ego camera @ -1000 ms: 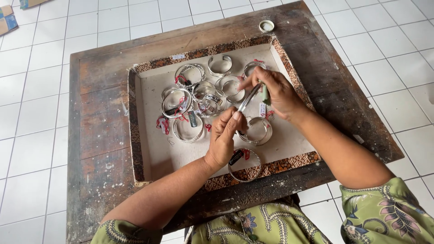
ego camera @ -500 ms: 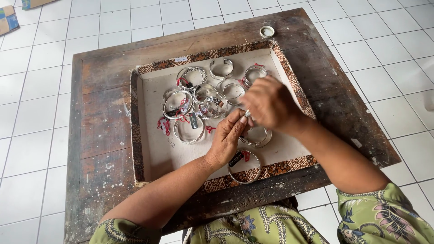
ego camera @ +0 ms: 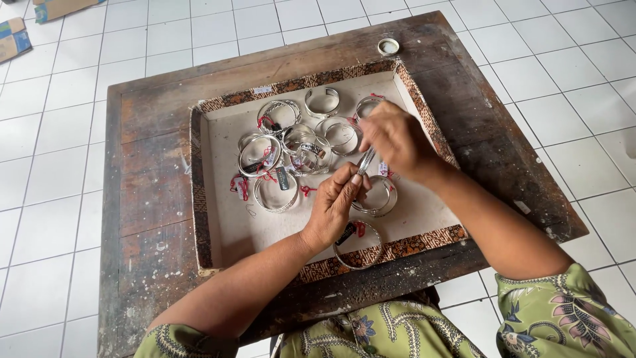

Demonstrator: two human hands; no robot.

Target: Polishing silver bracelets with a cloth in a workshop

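Note:
A shallow tray (ego camera: 218, 199) with a patterned brown rim and pale lining lies on a dark wooden table (ego camera: 146, 199). Several silver bangles (ego camera: 260, 156) with red and black tags lie in it. My left hand (ego camera: 334, 205) and my right hand (ego camera: 396, 138) hold one silver bangle (ego camera: 365, 161) between them above the tray, each pinching an end. Another bangle (ego camera: 377, 197) lies just under my hands. One more bangle with a black tag (ego camera: 361, 246) hangs near my left wrist over the tray's near rim.
A small round white lid (ego camera: 388, 46) sits at the table's far right corner. White floor tiles surround the table. Cardboard boxes (ego camera: 14, 36) lie on the floor at the far left. My green patterned sleeves (ego camera: 570, 318) show at the bottom.
My right hand has turned over and drawn in toward the left hand, and the bangle between them now stands more on edge. The left hand barely moved.

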